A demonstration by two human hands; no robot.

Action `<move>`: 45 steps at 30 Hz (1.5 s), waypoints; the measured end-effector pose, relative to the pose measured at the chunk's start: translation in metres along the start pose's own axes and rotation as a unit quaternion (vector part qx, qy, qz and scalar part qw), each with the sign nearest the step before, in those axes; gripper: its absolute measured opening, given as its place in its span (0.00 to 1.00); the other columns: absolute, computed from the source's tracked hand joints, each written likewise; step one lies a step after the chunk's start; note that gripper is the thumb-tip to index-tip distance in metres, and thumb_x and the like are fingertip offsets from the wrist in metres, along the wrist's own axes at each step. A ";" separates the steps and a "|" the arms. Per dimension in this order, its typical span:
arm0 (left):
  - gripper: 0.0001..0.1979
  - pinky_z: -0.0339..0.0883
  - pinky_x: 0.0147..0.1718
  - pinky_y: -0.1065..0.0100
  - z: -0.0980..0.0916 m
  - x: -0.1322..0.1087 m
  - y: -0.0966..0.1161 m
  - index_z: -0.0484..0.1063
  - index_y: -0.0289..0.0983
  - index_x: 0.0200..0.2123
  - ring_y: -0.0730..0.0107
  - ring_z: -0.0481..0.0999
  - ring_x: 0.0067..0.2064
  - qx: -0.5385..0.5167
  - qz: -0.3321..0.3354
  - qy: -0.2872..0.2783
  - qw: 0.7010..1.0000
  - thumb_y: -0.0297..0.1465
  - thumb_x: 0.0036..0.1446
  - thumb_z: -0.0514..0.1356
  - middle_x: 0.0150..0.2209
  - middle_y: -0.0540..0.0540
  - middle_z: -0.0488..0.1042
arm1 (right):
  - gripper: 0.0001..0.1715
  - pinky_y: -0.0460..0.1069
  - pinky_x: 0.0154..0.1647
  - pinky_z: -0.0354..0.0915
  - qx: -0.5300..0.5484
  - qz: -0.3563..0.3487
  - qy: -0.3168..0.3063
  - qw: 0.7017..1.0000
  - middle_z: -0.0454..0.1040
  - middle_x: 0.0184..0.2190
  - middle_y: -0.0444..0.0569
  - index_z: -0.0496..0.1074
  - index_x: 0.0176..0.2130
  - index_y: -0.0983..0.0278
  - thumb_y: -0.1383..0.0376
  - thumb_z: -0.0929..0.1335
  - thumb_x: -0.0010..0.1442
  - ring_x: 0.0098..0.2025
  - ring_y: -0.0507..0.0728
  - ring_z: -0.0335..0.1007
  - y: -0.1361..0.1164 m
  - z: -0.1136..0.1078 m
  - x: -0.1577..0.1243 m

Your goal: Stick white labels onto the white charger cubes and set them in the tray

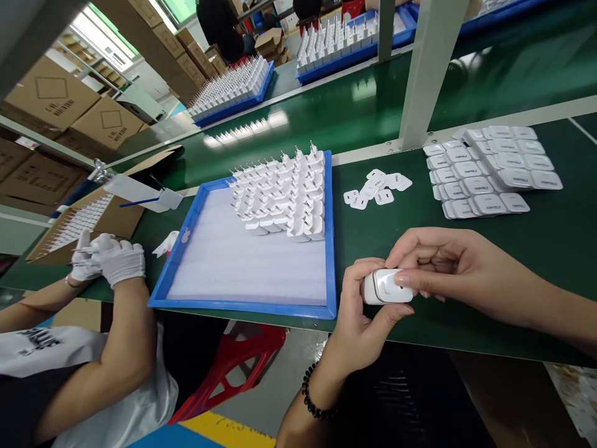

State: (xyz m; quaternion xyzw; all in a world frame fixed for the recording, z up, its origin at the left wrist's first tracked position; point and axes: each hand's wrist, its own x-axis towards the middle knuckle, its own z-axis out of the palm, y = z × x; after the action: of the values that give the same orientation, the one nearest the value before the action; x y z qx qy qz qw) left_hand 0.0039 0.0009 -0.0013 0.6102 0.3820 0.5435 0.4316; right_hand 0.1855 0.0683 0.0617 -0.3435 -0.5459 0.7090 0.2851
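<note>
The bare left hand [360,326] grasps a glossy white rounded plastic block [380,287] over the near part of the dark green tabletop [366,233]; the bare right hand [454,261], fingers curled, rests its thumb on the block's face, though whether it also grips I cannot tell. Just left lies a blue-rimmed rectangular tray [242,307] holding white pronged plugs [280,193]

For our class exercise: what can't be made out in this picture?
Head view: part of the white casing, covered by the right hand.
Head view: print on the loose labels, too small.
Head view: head of the person in black, cut off by the top edge.
</note>
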 end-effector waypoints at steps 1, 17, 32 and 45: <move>0.21 0.70 0.54 0.61 0.000 0.000 0.000 0.65 0.44 0.57 0.63 0.73 0.54 0.001 -0.002 0.001 1.000 0.35 0.64 0.67 0.53 0.45 0.71 | 0.07 0.43 0.25 0.59 0.002 0.001 -0.001 1.000 0.77 0.24 0.41 0.79 0.37 0.62 0.64 0.78 0.58 0.24 0.46 0.65 0.000 0.000 0.000; 0.20 0.69 0.49 0.64 -0.001 -0.001 -0.001 0.65 0.44 0.57 0.64 0.72 0.52 -0.017 -0.020 -0.014 1.000 0.36 0.65 0.65 0.52 0.45 0.70 | 0.10 0.45 0.25 0.59 -0.037 0.034 0.004 0.999 0.74 0.23 0.43 0.79 0.38 0.63 0.59 0.73 0.62 0.24 0.48 0.63 -0.003 0.002 0.000; 0.20 0.70 0.53 0.60 0.000 0.000 0.002 0.63 0.43 0.56 0.61 0.73 0.53 0.039 -0.022 -0.004 0.999 0.38 0.66 0.64 0.52 0.43 0.70 | 0.13 0.45 0.31 0.65 0.005 0.038 0.024 0.999 0.77 0.26 0.43 0.76 0.33 0.63 0.58 0.78 0.56 0.29 0.50 0.70 -0.004 0.009 -0.003; 0.20 0.70 0.54 0.59 0.001 -0.001 0.003 0.63 0.43 0.57 0.61 0.73 0.54 0.043 -0.004 -0.010 0.999 0.35 0.66 0.64 0.52 0.43 0.70 | 0.16 0.43 0.23 0.57 -0.022 0.041 0.045 0.998 0.70 0.21 0.41 0.70 0.29 0.62 0.58 0.78 0.56 0.23 0.48 0.63 -0.005 0.008 -0.002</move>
State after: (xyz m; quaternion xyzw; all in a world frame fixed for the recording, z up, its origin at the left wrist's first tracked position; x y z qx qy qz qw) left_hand 0.0043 -0.0010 0.0015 0.6319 0.4034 0.5186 0.4111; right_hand 0.1805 0.0632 0.0687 -0.4032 -0.5337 0.6918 0.2720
